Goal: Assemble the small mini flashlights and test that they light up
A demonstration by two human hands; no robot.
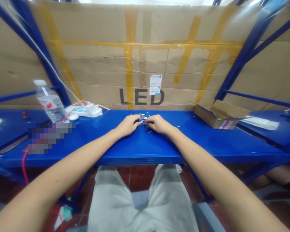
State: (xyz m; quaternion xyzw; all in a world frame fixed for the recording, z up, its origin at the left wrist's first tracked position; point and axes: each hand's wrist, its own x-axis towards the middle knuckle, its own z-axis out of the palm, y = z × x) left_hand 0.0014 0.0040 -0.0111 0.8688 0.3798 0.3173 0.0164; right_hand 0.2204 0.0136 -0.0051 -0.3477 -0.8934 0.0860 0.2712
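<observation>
1. The power strip (87, 110), white with a plug in it, lies on the blue desk (140, 146).
2. Right of the power strip, well apart, a cluster of thin, shiny pieces (142, 115) lies on the desk between the hands; a small purplish loop (148, 131) lies just nearer the person.
3. The left hand (129, 125), right of the power strip, curls thumb and fingers at the cluster; I cannot tell whether they are clamped on a piece.
4. The right hand (158, 123), farther right of the power strip, bends its fingertips to the same pieces; its grip is likewise too small to tell.
5. A clear plastic bottle (52, 104) stands left of the power strip.
6. Far right of the power strip sits an open cardboard box (217, 116).
7. Behind the power strip rises a taped cardboard panel (99, 74) printed "LED".
</observation>
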